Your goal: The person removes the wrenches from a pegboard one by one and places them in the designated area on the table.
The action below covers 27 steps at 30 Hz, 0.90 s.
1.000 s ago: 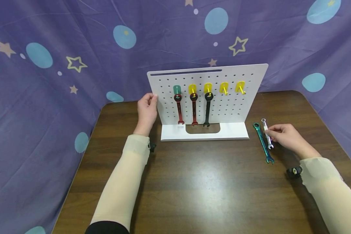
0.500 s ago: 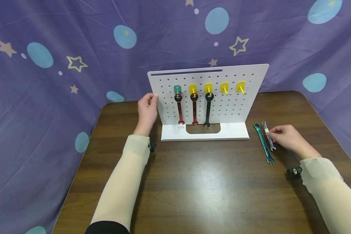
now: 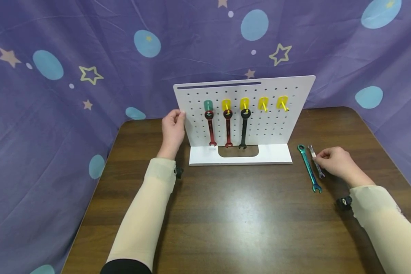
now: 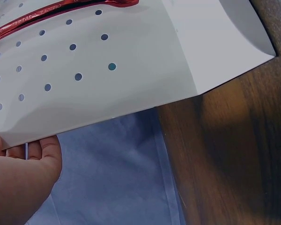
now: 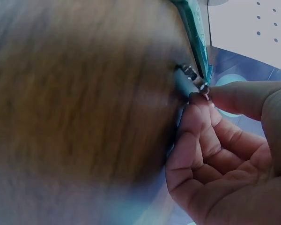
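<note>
At the left edge of a white pegboard (image 3: 274, 129), my left hand (image 3: 172, 133) grips the panel between thumb and fingers; the left wrist view shows the fingers (image 4: 50, 150) curled behind that edge. My right hand (image 3: 337, 161) pinches a small silver combination wrench (image 3: 318, 169) near its middle, close over the table, its ring end pointing away from me. Just left of it lies a longer teal wrench (image 3: 308, 167). In the right wrist view, the thumb (image 5: 239, 98) and fingertips cover part of the silver wrench (image 5: 193, 76).
Two red wrenches, one left (image 3: 211, 129) and one right (image 3: 228, 129), and a black wrench (image 3: 244, 129) hang from pegboard hooks. Two yellow hooks, one inner (image 3: 263, 103) and one outer (image 3: 282, 102), hold nothing. Behind the wooden table (image 3: 205, 220) hangs a purple curtain (image 3: 198, 45).
The silver wrench has come slightly toward me and to the right in my right hand's pinch, and turned a little. My left hand keeps its grip on the pegboard.
</note>
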{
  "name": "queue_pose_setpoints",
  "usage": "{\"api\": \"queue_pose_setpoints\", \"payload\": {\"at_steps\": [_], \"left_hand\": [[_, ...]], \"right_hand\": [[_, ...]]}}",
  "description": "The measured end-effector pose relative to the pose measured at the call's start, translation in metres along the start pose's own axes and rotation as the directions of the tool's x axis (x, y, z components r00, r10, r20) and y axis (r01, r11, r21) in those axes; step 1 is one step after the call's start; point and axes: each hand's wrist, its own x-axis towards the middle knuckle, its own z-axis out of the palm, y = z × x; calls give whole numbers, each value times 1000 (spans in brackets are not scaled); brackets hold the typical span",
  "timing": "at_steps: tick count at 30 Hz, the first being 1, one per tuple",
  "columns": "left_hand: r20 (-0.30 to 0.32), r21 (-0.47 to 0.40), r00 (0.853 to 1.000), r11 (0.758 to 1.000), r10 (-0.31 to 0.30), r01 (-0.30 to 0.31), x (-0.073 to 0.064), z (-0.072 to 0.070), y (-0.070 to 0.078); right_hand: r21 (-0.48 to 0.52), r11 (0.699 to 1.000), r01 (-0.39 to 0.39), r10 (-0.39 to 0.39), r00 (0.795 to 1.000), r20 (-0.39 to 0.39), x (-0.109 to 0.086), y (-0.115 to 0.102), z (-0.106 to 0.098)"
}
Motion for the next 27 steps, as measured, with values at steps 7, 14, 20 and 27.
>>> {"api": "queue_pose_setpoints", "payload": {"at_steps": [7, 14, 20, 27], "left_hand": [[2, -13, 1000, 1000, 6, -6, -1, 0, 1], [4, -4, 1000, 1000, 2, -2, -1, 0, 0], [6, 0, 1000, 1000, -6, 6, -1, 0, -1], [3, 0, 1000, 1000, -2, 2, -1, 0, -1]], "right_hand": [[-33, 999, 10, -12, 999, -50, 2, 2, 4], [-43, 999, -1, -2, 999, -53, 1, -1, 6], [-53, 998, -19, 16, 998, -52, -2, -3, 6], [-60, 997, -39, 35, 997, -62, -3, -3, 5]]}}
